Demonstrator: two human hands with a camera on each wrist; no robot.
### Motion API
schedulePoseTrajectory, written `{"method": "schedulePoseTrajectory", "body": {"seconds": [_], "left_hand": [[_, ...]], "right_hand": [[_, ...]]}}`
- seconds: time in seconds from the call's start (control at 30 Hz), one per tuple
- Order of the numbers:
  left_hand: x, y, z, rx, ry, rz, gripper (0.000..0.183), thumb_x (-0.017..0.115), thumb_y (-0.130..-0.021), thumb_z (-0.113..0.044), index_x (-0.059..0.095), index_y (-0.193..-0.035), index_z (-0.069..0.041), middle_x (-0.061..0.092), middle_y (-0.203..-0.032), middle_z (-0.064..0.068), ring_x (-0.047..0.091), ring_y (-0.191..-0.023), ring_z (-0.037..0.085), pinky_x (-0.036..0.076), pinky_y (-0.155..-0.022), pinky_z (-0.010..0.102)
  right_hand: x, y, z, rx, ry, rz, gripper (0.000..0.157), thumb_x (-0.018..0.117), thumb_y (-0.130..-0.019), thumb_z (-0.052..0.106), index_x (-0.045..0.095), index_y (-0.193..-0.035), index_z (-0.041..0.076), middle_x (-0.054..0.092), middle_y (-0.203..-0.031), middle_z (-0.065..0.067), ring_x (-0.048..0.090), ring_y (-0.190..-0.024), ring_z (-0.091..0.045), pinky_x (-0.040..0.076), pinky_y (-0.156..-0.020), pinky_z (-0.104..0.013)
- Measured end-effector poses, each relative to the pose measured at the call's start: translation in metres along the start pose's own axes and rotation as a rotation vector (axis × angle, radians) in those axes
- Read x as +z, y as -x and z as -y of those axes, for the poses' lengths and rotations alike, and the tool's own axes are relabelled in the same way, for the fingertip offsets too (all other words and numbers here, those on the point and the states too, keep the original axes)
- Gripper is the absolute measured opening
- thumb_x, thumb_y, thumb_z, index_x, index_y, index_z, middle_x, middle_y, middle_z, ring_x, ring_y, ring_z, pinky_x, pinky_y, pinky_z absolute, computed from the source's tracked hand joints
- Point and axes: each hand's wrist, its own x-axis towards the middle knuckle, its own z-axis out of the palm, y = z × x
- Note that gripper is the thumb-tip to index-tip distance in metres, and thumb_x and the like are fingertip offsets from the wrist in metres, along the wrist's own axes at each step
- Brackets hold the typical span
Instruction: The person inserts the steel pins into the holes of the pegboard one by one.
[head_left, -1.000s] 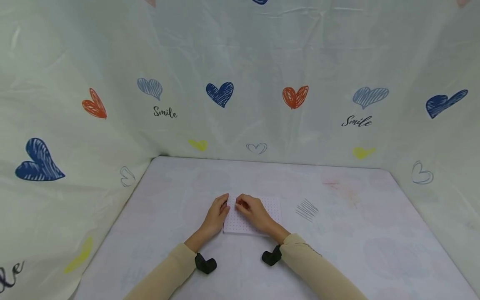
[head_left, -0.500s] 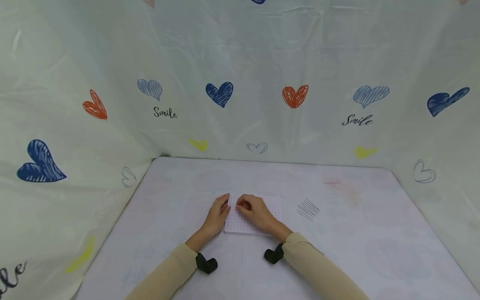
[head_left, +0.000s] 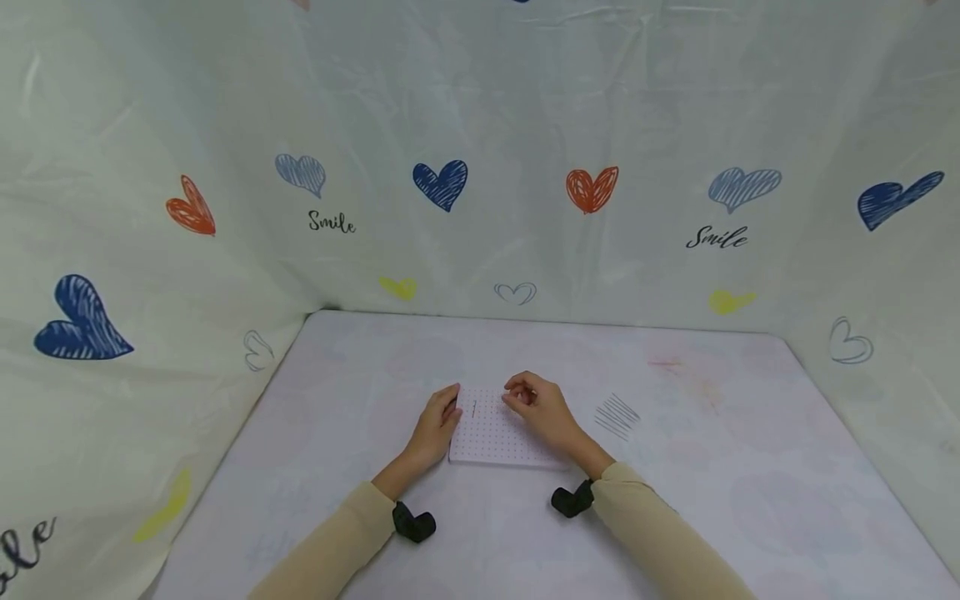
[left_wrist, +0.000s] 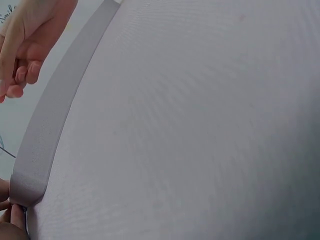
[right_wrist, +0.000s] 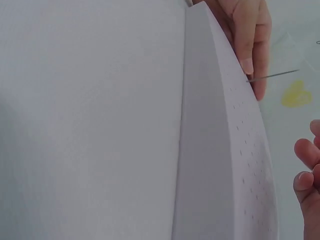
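A white pegboard (head_left: 498,433) with rows of small holes lies flat on the table in the head view. One thin metal pin (right_wrist: 275,75) stands up from it near its left end. My left hand (head_left: 435,427) holds the board's far left corner, thumb and fingers against the edge. In the left wrist view its fingertips (left_wrist: 17,217) touch that corner. My right hand (head_left: 546,415) hovers over the board's right part, with its fingers loosely bent and nothing seen between them. The right wrist view shows these fingers (right_wrist: 307,155) apart from the board.
Several thin dark rods (head_left: 617,417) lie side by side to the right of the board. Behind the table (head_left: 360,358) and at its sides hangs a pale sheet (head_left: 510,100) printed with hearts. A reddish stain (head_left: 667,365) marks the far right tabletop.
My right hand has moved right and up from the board's left part, and the pin standing there has come into view. The left hand stays at the corner.
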Motion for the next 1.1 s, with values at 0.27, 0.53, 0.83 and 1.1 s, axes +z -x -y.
{"method": "schedulePoseTrajectory", "body": {"seconds": [0.27,0.53,0.83,1.1], "left_hand": [[0.002,-0.002,-0.001,0.003,-0.017,-0.001,0.046,0.045,-0.102,0.006,0.035,-0.146,0.014,0.037,-0.147,0.03,0.038,-0.138,0.04,0.036,-0.114,0.047],[0.003,-0.004,-0.005,0.002,-0.035,0.001,0.046,0.045,-0.102,0.005,0.036,-0.146,0.013,0.037,-0.147,0.03,0.039,-0.137,0.041,0.036,-0.113,0.048],[0.001,-0.002,-0.003,-0.012,-0.04,-0.003,0.046,0.046,-0.102,0.005,0.036,-0.147,0.012,0.038,-0.148,0.029,0.039,-0.138,0.04,0.036,-0.114,0.048],[0.001,0.001,-0.001,-0.028,-0.017,0.003,0.047,0.046,-0.103,0.003,0.035,-0.148,0.011,0.036,-0.149,0.028,0.038,-0.138,0.039,0.036,-0.114,0.046]], "right_hand": [[-0.032,0.005,-0.004,0.021,0.038,-0.097,0.009,0.072,-0.091,0.006,0.069,-0.098,0.003,0.058,-0.079,-0.002,0.046,-0.068,-0.012,0.035,-0.054,-0.017],[-0.059,0.015,-0.012,0.047,0.076,-0.153,0.011,0.073,-0.091,0.007,0.069,-0.1,0.002,0.056,-0.079,-0.002,0.043,-0.068,-0.011,0.033,-0.054,-0.017],[-0.081,0.035,-0.024,0.082,0.159,-0.212,0.009,0.075,-0.089,0.006,0.071,-0.096,0.002,0.059,-0.077,-0.002,0.041,-0.065,-0.011,0.032,-0.055,-0.019],[-0.095,0.055,-0.032,0.177,0.208,-0.232,0.011,0.076,-0.089,0.009,0.072,-0.095,0.002,0.06,-0.079,-0.005,0.043,-0.068,-0.014,0.035,-0.056,-0.02]]}}
